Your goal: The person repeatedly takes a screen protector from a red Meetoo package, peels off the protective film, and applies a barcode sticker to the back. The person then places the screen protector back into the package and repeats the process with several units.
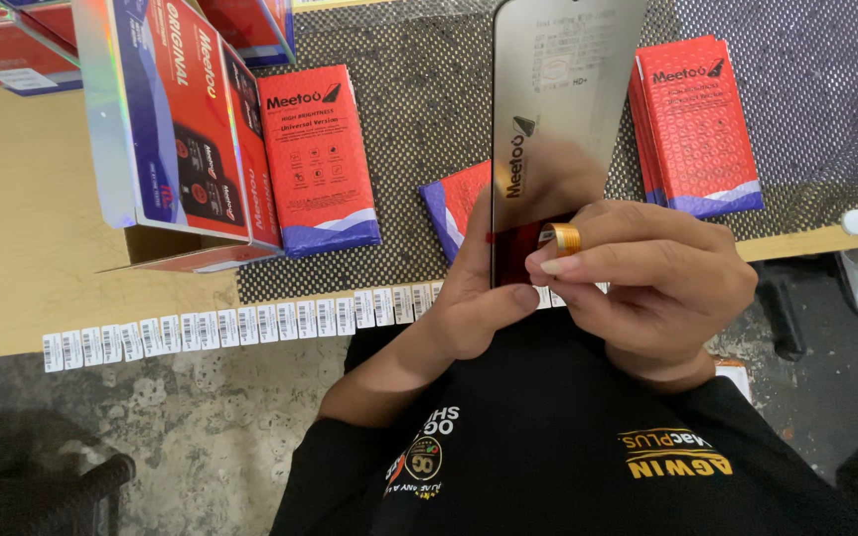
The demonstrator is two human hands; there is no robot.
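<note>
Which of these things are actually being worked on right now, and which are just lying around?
In hand: glossy screen panel, its orange ribbon cable, left hand, right hand.

Lying about: red packets, barcode sticker strip, open carton, mesh mat.

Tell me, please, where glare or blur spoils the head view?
Head view: the glossy panel held up by both hands mirrors pale light, washing out its upper face; the open carton's foil edge shows rainbow glare; the label strip stays sharp.

Glass screen panel point(558, 89) glossy, mirror-smooth; red packets point(325, 154) matt embossed paper; table mat point(429, 89) rough woven mesh.
</note>
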